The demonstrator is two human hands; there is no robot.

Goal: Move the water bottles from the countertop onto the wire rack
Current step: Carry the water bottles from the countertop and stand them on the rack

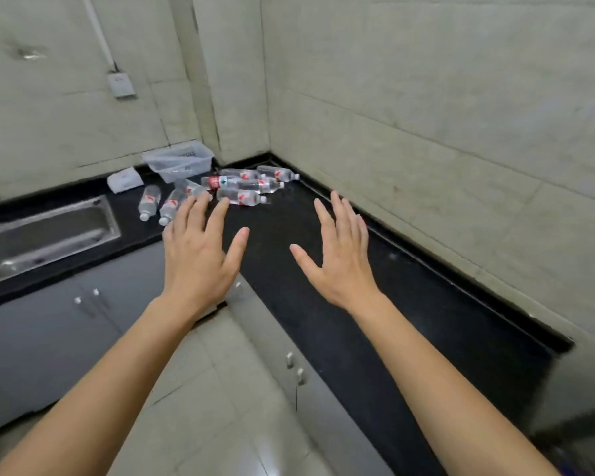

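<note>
Several clear water bottles (243,196) with red-and-white labels lie on their sides in the far corner of the black countertop (358,321). One bottle (217,182) has a full red label. Two more bottles (149,202) lie apart to the left, near the sink. My left hand (200,255) is stretched forward with straight spread fingers, its fingertips just short of the bottle pile. My right hand (337,255) is held out flat over the bare counter, holding nothing. No wire rack is in view.
A steel sink (45,231) is set in the counter at left. A clear plastic basket (181,163) and a white packet (125,179) sit against the back wall. Grey cabinet doors with small knobs (294,367) run below the L-shaped counter; tiled floor lies below.
</note>
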